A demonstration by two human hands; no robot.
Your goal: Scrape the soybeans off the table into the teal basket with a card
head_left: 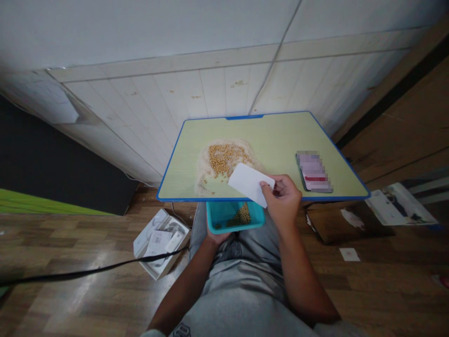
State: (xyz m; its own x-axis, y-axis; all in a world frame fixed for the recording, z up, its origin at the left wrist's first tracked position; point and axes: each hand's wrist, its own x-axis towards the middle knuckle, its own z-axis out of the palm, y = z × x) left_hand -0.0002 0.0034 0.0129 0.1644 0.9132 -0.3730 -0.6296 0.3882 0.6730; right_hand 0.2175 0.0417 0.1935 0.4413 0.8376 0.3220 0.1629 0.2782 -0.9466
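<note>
My right hand (285, 199) pinches a white card (247, 181) above the near edge of the table. Just beyond the card, yellow soybeans (220, 161) lie in a heap on spread pale grains (203, 175) that look like rice. A few small greenish beans lie at the heap's near side. Below the table edge, my left hand (218, 238) grips a teal plastic box (235, 229) from underneath, most of its fingers hidden. Inside the box, yellowish beans (245, 213) and small dark green beans (234, 221) are gathered toward the right.
The small table (277, 135) has a blue rim and stands against the wall. A phone-like flat object (314, 172), blurred out, lies on its right side. On the floor are a white open box (162, 243) at left and a brown carton (336, 224) at right. A black strap (105, 269) crosses the left.
</note>
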